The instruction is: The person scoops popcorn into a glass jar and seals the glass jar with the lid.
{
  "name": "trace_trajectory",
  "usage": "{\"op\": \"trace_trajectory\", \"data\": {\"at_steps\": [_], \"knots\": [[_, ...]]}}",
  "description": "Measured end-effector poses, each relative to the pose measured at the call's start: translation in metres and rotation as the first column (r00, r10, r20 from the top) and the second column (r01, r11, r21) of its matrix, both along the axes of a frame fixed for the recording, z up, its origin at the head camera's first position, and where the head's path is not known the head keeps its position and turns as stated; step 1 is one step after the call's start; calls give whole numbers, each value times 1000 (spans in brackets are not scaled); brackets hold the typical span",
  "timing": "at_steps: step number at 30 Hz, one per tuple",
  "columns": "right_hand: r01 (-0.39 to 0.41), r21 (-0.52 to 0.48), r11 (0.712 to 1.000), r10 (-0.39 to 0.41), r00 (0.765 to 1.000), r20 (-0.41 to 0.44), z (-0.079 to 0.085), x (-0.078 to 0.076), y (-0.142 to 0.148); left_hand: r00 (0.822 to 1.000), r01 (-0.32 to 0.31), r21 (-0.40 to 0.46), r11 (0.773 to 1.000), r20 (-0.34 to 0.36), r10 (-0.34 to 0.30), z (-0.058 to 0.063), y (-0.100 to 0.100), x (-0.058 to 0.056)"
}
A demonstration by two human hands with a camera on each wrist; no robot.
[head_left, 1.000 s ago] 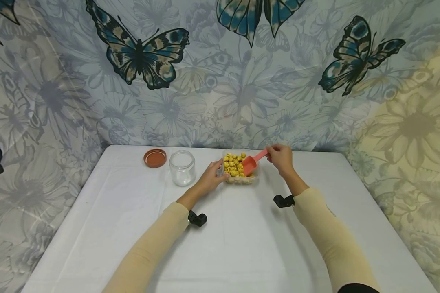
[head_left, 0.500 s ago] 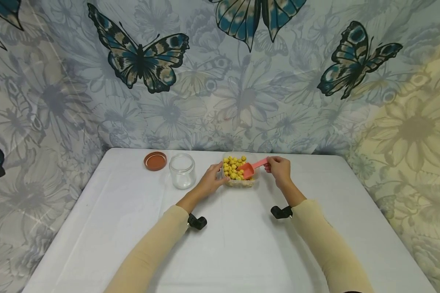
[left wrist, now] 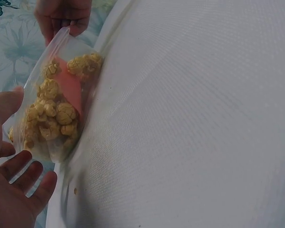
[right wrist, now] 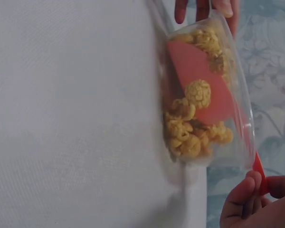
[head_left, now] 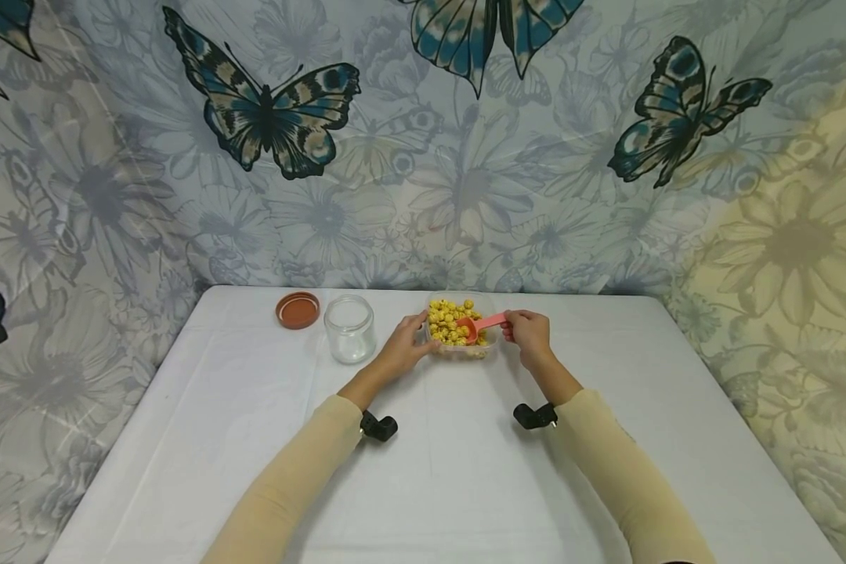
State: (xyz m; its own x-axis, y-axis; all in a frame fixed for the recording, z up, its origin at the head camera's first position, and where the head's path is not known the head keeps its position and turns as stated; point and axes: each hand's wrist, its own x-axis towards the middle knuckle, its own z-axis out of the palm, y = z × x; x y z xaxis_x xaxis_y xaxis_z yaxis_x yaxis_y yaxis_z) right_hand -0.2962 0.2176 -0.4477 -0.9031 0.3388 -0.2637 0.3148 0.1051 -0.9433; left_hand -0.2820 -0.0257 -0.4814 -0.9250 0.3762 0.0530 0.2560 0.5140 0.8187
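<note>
A clear plastic container (head_left: 460,352) of yellow, round popcorn (head_left: 446,316) stands near the table's back edge. My left hand (head_left: 402,348) holds its left side, thumb and fingers spread about the corner; in the left wrist view the thumb (left wrist: 12,99) lies at the rim. At the other side, my right hand (head_left: 530,335) pinches the handle of a pink scoop (head_left: 492,320). The scoop's bowl (right wrist: 199,80) is sunk among the popcorn, seen through the container's wall in the right wrist view. Popcorn partly hides it from above.
Left of the container stands a clear, lidless jar (head_left: 350,329). A brown lid (head_left: 298,311) lies beside it, farther left. A white cloth covers the table (head_left: 423,470). Behind rises a butterfly-patterned wall covering (head_left: 465,196).
My right hand has moved left and lower, pushing the scoop deeper into the popcorn with its handle now flatter. My left hand stays at the container.
</note>
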Motion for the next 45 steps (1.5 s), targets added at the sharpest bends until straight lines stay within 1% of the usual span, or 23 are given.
{"op": "trace_trajectory", "data": {"at_steps": [4,6,11,13,16,20,22,24,29,32,35,39,45], "knots": [[51,-6,999,-51,999,-10,3,-1,2,1000,2,9,1000,-2,-2,0,0,0],[55,-3,999,-55,998,-15,3,-1,3,1000,4,16,1000,-7,-4,0,0,1],[-8,36,999,7,1000,17,2,-1,2,1000,8,25,1000,-9,-8,0,1,1],[-16,46,999,14,1000,26,2,-1,1,1000,10,26,1000,-5,-9,1,1,1],[17,38,999,-18,999,27,3,-1,0,1000,8,23,1000,3,-8,2,2,1],[79,9,997,-79,997,13,4,-1,1,1000,4,27,1000,5,-5,2,2,2],[97,1,995,-97,995,1,4,-1,3,1000,4,26,1000,5,-4,2,2,2],[83,8,996,-83,997,-6,3,-1,3,1000,1,19,1000,2,-1,2,1,2],[11,31,999,-12,1000,11,4,-2,0,1000,0,11,1000,1,0,3,0,0],[5,18,1000,-5,1000,15,4,-2,-3,1000,3,14,1000,4,-3,3,0,-1],[34,-8,999,-34,999,20,3,-3,-3,1000,4,12,1000,8,-4,3,0,-1],[106,-45,993,-104,993,49,3,-4,0,1000,10,13,1000,13,-10,2,0,-1],[140,-104,985,-132,988,80,4,-6,5,1000,8,22,1000,18,-8,0,0,-1]]}}
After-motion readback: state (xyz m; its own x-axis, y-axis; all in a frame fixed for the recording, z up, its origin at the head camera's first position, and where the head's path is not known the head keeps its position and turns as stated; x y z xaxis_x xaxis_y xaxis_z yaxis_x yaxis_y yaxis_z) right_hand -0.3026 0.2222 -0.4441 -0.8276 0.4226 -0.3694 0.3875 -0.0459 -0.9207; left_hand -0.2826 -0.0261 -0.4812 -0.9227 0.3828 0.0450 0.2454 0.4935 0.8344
